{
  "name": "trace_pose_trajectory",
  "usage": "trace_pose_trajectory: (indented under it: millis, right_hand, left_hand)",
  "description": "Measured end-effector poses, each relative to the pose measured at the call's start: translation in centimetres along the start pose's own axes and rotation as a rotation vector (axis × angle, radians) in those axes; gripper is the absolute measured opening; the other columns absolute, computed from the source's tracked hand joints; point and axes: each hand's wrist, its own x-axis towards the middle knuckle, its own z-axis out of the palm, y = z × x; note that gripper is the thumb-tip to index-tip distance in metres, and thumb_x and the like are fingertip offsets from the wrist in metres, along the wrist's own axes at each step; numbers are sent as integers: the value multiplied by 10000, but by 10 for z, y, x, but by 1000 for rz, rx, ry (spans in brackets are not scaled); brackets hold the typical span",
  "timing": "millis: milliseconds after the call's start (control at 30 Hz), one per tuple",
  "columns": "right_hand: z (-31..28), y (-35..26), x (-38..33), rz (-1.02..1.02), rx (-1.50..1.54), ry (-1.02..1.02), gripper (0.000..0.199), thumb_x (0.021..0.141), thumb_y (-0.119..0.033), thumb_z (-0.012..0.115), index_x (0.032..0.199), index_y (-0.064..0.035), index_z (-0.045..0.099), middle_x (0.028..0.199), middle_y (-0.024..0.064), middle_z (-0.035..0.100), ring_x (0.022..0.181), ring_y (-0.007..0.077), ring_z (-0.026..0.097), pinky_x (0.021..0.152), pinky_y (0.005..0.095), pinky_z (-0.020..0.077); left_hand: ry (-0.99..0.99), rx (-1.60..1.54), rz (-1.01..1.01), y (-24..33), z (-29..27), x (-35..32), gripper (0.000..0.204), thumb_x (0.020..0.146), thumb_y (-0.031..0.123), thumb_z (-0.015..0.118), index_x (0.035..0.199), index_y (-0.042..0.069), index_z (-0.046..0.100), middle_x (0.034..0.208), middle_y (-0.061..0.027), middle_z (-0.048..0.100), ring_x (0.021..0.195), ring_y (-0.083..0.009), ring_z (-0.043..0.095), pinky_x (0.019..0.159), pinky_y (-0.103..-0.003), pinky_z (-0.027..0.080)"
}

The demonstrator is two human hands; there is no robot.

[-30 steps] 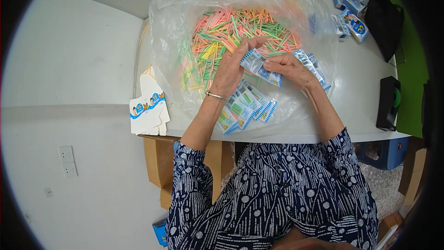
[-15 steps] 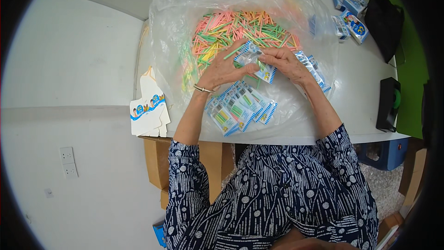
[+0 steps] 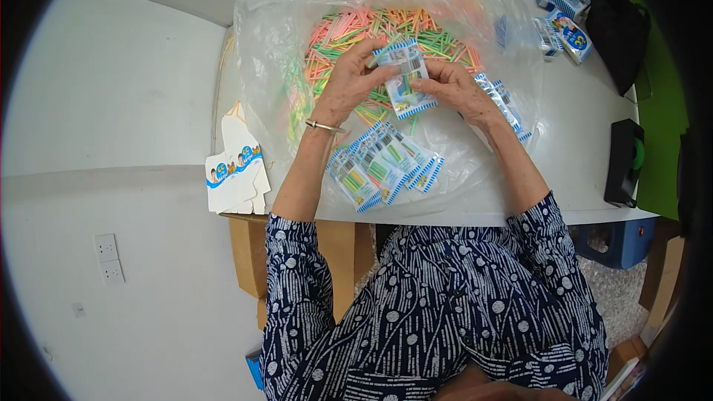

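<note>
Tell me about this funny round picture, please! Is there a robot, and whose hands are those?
No robot here: these are a person's two bare hands. The camera is worn on that person's head and looks down, and its wide lens bends straight edges. On the white table lies a heap of pink, green and yellow sticks, with crinkly clear plastic around it. Several flat packets lie closer to the person. The left hand and right hand together hold one blue-and-white packet.
</note>
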Motion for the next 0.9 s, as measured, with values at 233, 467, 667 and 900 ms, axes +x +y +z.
trace_pose_trajectory:
  millis: [233, 467, 667, 900]
  right_hand:
    - [-10, -12, -3, 45, 95, 86, 269, 864, -186, 657, 1079, -24, 660, 946, 3, 679, 823, 58, 597, 774, 219, 458]
    - [-36, -21, -8, -59, 10, 184, 247, 869, -178, 649, 1056, -18, 669, 947, 20, 681, 826, 60, 591, 782, 221, 451]
    - [-28, -15, -11, -88, 70, 140, 258, 868, -224, 670, 1009, -9, 681, 887, 10, 680, 775, 37, 588, 723, 202, 452]
    - [-28, -10, -11, -15, 127, 101, 292, 880, -175, 643, 1119, -7, 650, 1034, 27, 674, 903, 50, 584, 840, 225, 432]
  left_hand:
    - [100, -121, 1, 2, -7, 0, 247, 902, 172, 628, 1080, 1, 628, 893, -50, 674, 755, -115, 630, 701, -252, 526]
    - [123, 743, 200, -34, -38, -31, 248, 860, 193, 657, 1050, 34, 642, 901, -84, 649, 827, -178, 630, 709, -336, 506]
    - [33, 1294, 426, -36, -17, -40, 337, 725, 149, 703, 1045, 86, 618, 1090, -121, 535, 1048, -315, 488, 897, -427, 382]
    - [-3, 1423, 446, -55, -20, -26, 292, 712, 100, 665, 999, 73, 620, 1119, -112, 513, 1066, -287, 476, 889, -407, 377]
